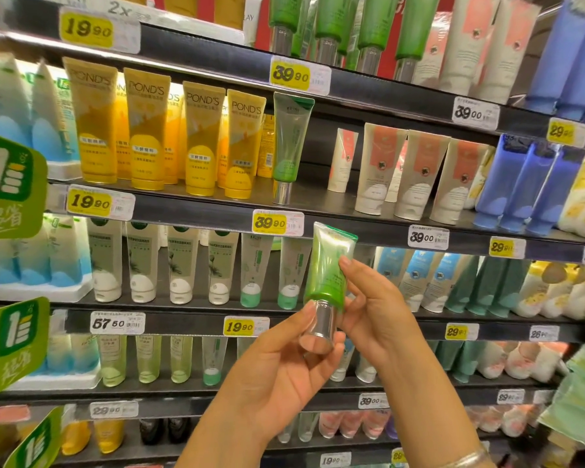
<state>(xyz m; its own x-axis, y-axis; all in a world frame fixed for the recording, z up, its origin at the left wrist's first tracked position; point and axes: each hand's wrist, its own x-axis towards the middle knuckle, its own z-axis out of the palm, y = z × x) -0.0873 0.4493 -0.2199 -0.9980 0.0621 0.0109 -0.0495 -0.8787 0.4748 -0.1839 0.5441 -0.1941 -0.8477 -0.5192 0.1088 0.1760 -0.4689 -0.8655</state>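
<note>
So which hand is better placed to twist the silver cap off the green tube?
Probably the left hand: it grips the silver cap, while the right hand steadies the green tube by its body.

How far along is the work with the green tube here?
Done: the green tube is clear of the shelves, held up in front of them. In hand: the left hand grips its silver cap and the right hand holds the body. Left: probably setting it on the shelf beside the matching tube, where a gap shows.
</note>
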